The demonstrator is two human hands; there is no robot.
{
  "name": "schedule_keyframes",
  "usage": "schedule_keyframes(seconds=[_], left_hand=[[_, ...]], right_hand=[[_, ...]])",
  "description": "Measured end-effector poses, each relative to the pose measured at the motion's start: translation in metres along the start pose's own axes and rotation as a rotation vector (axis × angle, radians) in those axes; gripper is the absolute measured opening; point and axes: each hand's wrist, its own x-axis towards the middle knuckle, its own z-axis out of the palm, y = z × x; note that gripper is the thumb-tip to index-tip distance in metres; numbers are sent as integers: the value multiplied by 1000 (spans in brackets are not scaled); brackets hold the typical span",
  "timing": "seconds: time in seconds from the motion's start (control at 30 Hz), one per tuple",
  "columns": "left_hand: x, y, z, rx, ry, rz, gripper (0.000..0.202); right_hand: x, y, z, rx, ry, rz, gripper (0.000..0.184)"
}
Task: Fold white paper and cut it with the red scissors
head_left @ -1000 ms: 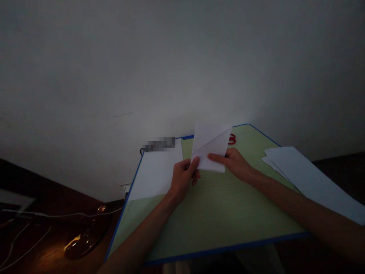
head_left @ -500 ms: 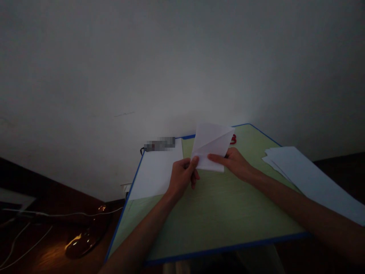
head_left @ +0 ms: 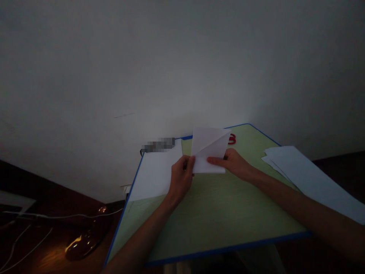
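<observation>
A white sheet of paper (head_left: pixel 211 142) with a diagonal crease is held up above the table, between both hands. My left hand (head_left: pixel 182 173) pinches its lower left edge, thumb in front and the other fingers mostly hidden. On the right side, my right hand (head_left: pixel 232 163) grips the sheet with the thumb laid across its front; the fingers behind it are out of sight. Red loop handles (head_left: pixel 232 139), seemingly of scissors, show just past the sheet's right edge, the rest covered by the paper.
The pale green table (head_left: pixel 216 213) has a blue edge and stands against a grey wall (head_left: pixel 182 68). A white sheet (head_left: pixel 156 171) lies at its left, below a blurred-out object (head_left: pixel 158 144). Several white papers (head_left: pixel 310 179) lie at the right. White cables (head_left: pixel 71 216) run across the floor.
The held paper has tilted and dropped slightly to the left. My left hand's fingers have tucked in behind its edge; my right hand has hardly moved.
</observation>
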Motion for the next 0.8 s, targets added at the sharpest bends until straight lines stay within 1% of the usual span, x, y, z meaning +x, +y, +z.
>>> schedule_keyframes(seconds=[0.2, 0.27, 0.37, 0.43, 0.53, 0.63, 0.8], left_hand=[[0, -2, 0, 15, 9, 4, 38], [1, -2, 1, -23, 4, -6, 39], [1, 1, 3, -161, -10, -91, 42], [1, 4, 3, -214, -19, -144, 47], [1, 5, 1, -223, -78, -176, 52], [1, 3, -1, -255, -155, -197, 46], [2, 0, -2, -320, -184, -187, 38]], right_hand=[[0, -1, 0, 16, -24, 3, 34], [0, -2, 0, 20, -22, -10, 34], [0, -4, 0, 5, -14, -11, 34], [-1, -5, -1, -6, 11, -15, 34], [-1, -7, -4, -22, 68, -40, 32], [0, -8, -6, -38, 105, -55, 31], [2, -7, -8, -14, 143, -64, 32]])
